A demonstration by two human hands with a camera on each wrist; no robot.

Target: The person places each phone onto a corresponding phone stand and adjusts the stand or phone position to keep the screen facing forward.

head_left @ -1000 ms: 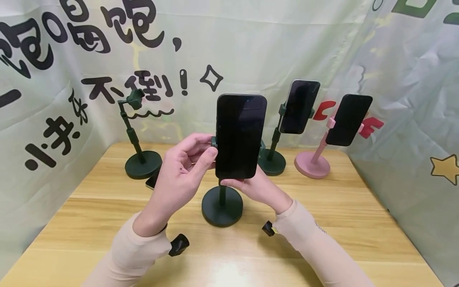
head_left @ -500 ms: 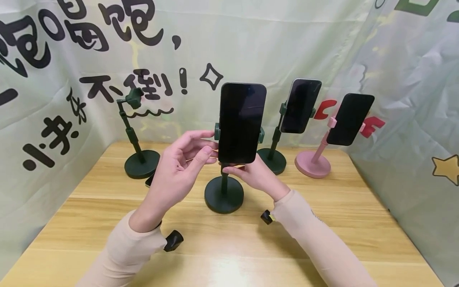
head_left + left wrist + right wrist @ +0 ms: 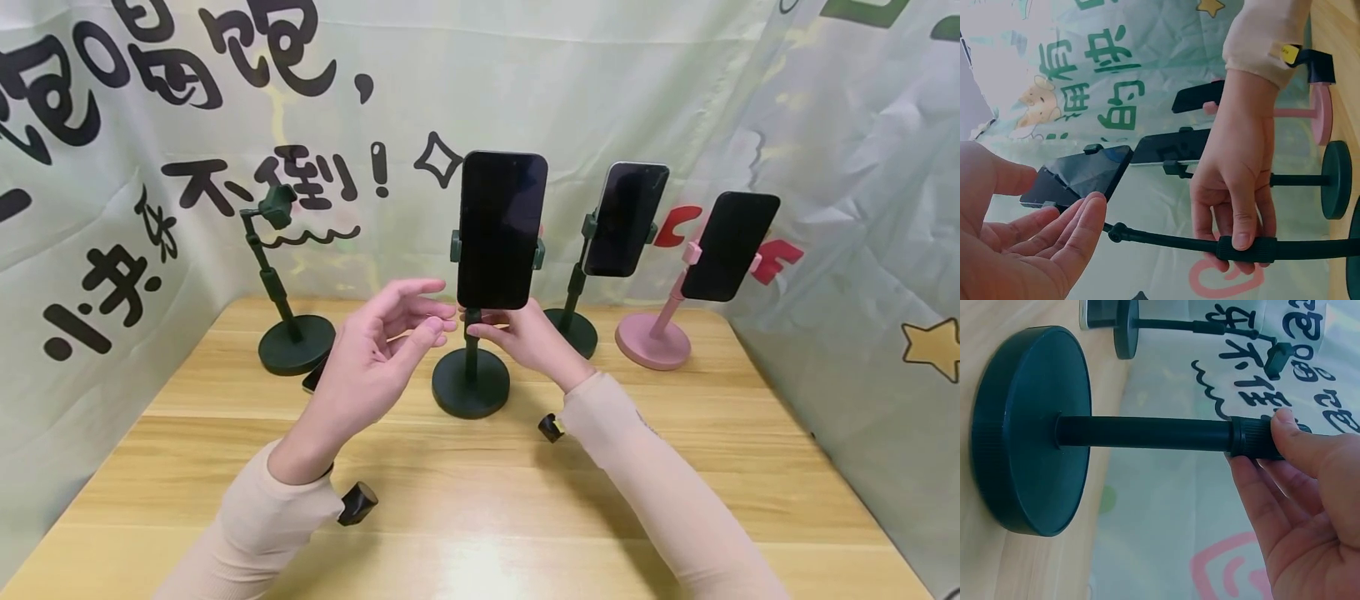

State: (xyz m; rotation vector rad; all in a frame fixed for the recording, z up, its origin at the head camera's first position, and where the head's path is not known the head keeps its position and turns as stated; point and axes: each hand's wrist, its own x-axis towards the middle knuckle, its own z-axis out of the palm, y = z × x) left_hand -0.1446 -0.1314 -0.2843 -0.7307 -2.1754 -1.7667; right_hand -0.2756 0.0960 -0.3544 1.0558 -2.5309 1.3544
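A dark green phone stand point(image 3: 471, 387) is upright in the middle of the head view, its clamp holding a black phone point(image 3: 501, 232) with a dark screen. My right hand point(image 3: 536, 342) grips the stem below the phone. In the right wrist view, its thumb and fingers pinch the ribbed collar point(image 3: 1254, 437) of that stem. Left of the phone is my left hand point(image 3: 375, 367), fingers relaxed and slightly bent, holding nothing. The left wrist view shows a gap between that hand's thumb and fingers, with the phone just beyond the fingertips.
Behind on the right stand another green stand point(image 3: 572, 332) with a phone point(image 3: 626, 218) and a pink stand point(image 3: 654, 340) with a phone point(image 3: 731, 246). A green stand without a phone point(image 3: 297, 343) is at back left, a phone point(image 3: 313, 380) lying by its base. Printed cloth point(image 3: 600, 75) surrounds the wooden table point(image 3: 480, 508).
The middle stand and its phone have moved away from me toward the back, with my right hand on the stem. My left hand's fingers have come off the clamp beside the phone.
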